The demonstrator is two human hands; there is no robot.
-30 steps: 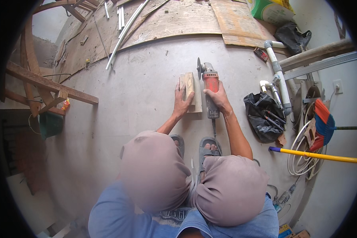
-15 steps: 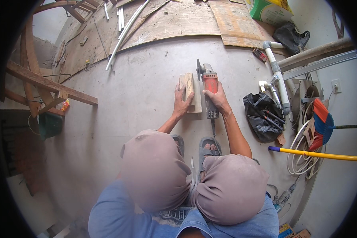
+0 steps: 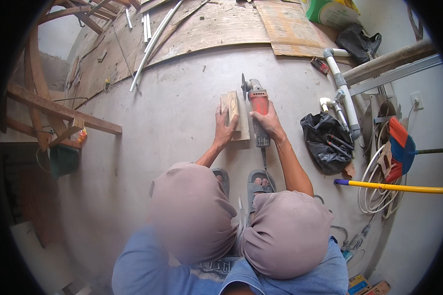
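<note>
My right hand (image 3: 271,122) is wrapped round the red-and-black body of an angle grinder (image 3: 259,102). Its disc (image 3: 244,86) stands on edge at the far end, beside the far right corner of the wood, and a cord trails back toward my feet. Fingers of my left hand (image 3: 224,130) press on a short wooden block (image 3: 232,109), thumb on its right side. That block rests on a wider pale board (image 3: 243,129) on the floor. A narrow gap separates the grinder's body from the board.
At right lie a black plastic bag with tools (image 3: 325,142), white pipes (image 3: 340,81), a coiled cable (image 3: 374,194) and a yellow pole (image 3: 398,187). Wooden framing (image 3: 64,110) and a green bucket (image 3: 64,160) stand at left. Plywood sheets (image 3: 206,29) cover the far floor.
The view has shifted very slightly. My hands, the grinder and the wood keep practically the same positions relative to each other.
</note>
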